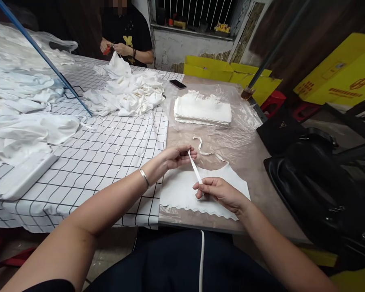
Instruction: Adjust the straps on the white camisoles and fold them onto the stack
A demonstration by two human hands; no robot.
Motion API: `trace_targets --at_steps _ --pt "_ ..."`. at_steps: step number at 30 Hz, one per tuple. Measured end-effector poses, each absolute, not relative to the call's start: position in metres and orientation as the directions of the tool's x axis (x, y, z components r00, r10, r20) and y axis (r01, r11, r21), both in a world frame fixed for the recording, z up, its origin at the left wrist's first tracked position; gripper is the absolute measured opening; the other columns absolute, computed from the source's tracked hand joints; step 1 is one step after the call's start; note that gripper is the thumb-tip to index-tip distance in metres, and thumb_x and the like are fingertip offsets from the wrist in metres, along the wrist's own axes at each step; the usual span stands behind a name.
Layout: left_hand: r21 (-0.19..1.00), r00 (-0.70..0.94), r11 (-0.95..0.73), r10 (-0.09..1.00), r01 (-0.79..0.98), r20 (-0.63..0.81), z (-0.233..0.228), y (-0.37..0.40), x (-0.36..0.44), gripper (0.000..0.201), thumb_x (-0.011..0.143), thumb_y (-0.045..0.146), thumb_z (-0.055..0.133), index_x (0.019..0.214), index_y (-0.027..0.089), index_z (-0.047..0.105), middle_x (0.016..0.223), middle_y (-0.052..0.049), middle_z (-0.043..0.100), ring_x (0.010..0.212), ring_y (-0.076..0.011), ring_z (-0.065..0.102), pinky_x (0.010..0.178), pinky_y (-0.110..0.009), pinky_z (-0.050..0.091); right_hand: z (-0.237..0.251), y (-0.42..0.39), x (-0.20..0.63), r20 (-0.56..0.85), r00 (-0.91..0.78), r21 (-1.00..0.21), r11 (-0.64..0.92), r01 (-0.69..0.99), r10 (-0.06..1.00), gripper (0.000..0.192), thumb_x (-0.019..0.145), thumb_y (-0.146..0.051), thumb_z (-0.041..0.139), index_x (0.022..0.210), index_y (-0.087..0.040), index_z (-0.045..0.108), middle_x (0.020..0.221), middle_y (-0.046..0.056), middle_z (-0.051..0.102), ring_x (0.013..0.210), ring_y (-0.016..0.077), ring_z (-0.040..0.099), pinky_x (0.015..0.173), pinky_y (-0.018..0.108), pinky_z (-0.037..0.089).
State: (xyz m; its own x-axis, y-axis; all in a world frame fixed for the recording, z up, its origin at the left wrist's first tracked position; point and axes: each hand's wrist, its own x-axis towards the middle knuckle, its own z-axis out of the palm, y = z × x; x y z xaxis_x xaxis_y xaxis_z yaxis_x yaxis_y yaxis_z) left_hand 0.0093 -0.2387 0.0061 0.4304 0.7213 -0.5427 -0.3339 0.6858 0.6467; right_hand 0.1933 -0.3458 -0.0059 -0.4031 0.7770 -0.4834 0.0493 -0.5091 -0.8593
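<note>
A white camisole-like garment piece with a wavy lower edge lies flat on the plastic-covered table in front of me. One thin white strap curls away from its upper right corner onto the plastic. Another white strap is stretched between my hands. My left hand pinches its far end between thumb and forefinger, the other fingers loosely extended. Over the garment, my right hand grips the strap's near end with thumb and fingers. Where this strap joins the garment is hidden.
Beyond the garment sits a neat stack of white pieces, with a phone behind it. Heaps of white fabric cover the checked cloth. A black bag is at the right. Across the table, a person holds red-handled scissors.
</note>
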Motion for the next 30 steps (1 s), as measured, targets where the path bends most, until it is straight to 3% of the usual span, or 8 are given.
trace_targets --at_steps 9,14,17,20,23,27,30 --pt "0.641 0.364 0.707 0.706 -0.299 -0.608 -0.014 -0.218 0.010 0.012 0.092 0.015 0.053 0.086 0.011 0.063 0.074 -0.009 0.069 0.067 -0.0149 0.069 0.056 -0.021 0.058 0.006 -0.350 0.216 -0.586 -0.506 -0.765 -0.638 0.090 0.632 0.037 0.069 -0.044 0.080 0.083 -0.012 0.071 0.074 0.008 0.072 0.065 0.0110 0.061 0.058 0.020 0.042" --pt "0.703 0.482 0.699 0.664 -0.130 -0.572 -0.012 -0.224 0.001 0.012 0.091 0.019 0.054 0.087 0.012 0.063 0.073 -0.008 0.068 0.063 -0.0142 0.068 0.051 -0.019 0.052 0.003 -0.344 0.215 -0.593 -0.372 -0.734 -0.669 -0.114 0.714 0.030 0.074 -0.042 0.077 0.082 -0.015 0.069 0.075 0.006 0.070 0.069 0.0140 0.066 0.052 0.019 0.044" --pt "0.851 0.410 0.499 0.750 0.166 -0.519 -0.005 -0.236 -0.006 0.016 0.085 0.027 0.064 0.083 0.012 0.064 0.072 -0.009 0.068 0.056 -0.0138 0.063 0.045 -0.020 0.043 0.004 -0.339 0.210 -0.587 -0.276 -0.730 -0.645 -0.227 0.761 0.022 0.077 -0.033 0.075 0.091 -0.017 0.069 0.086 0.006 0.071 0.074 0.0136 0.066 0.058 0.021 0.050" --pt "0.921 0.252 0.191 0.925 0.339 -0.284 0.004 -0.257 -0.008 0.017 0.082 0.028 0.066 0.073 0.014 0.063 0.063 -0.002 0.062 0.050 -0.0088 0.053 0.047 -0.020 0.039 0.006 -0.334 0.205 -0.566 -0.223 -0.753 -0.608 -0.252 0.793 0.024 0.070 -0.024 0.080 0.090 -0.018 0.068 0.090 0.005 0.072 0.080 0.0139 0.066 0.069 0.024 0.053" --pt "0.950 0.362 0.119 0.905 0.290 -0.224 0.008 -0.281 -0.002 0.026 0.084 0.036 0.061 0.070 0.014 0.065 0.062 -0.001 0.059 0.051 -0.0079 0.049 0.050 -0.021 0.038 0.006 -0.330 0.199 -0.507 -0.151 -0.828 -0.528 -0.186 0.849 0.027 0.061 -0.027 0.085 0.079 -0.018 0.066 0.079 0.002 0.070 0.075 0.0133 0.064 0.066 0.024 0.049" --pt "0.942 0.461 0.279 0.822 0.184 -0.334 0.003 -0.301 0.012 0.049 0.079 0.060 0.059 0.072 0.013 0.067 0.068 -0.004 0.060 0.049 -0.0076 0.047 0.044 -0.021 0.031 0.007 -0.328 0.187 -0.387 -0.107 -0.920 -0.392 -0.024 0.916 0.032 0.055 -0.031 0.086 0.073 -0.017 0.063 0.067 -0.002 0.064 0.062 0.0099 0.055 0.057 0.023 0.039" --pt "0.922 0.430 0.382 0.823 0.067 -0.372 -0.002 -0.301 0.021 0.045 0.067 0.056 0.073 0.073 0.013 0.068 0.061 0.000 0.054 0.047 -0.0054 0.039 0.044 -0.021 0.025 0.008 -0.329 0.179 -0.338 -0.099 -0.941 -0.339 0.009 0.936 0.035 0.052 -0.032 0.085 0.076 -0.017 0.063 0.066 -0.002 0.062 0.061 0.0102 0.053 0.057 0.024 0.037"
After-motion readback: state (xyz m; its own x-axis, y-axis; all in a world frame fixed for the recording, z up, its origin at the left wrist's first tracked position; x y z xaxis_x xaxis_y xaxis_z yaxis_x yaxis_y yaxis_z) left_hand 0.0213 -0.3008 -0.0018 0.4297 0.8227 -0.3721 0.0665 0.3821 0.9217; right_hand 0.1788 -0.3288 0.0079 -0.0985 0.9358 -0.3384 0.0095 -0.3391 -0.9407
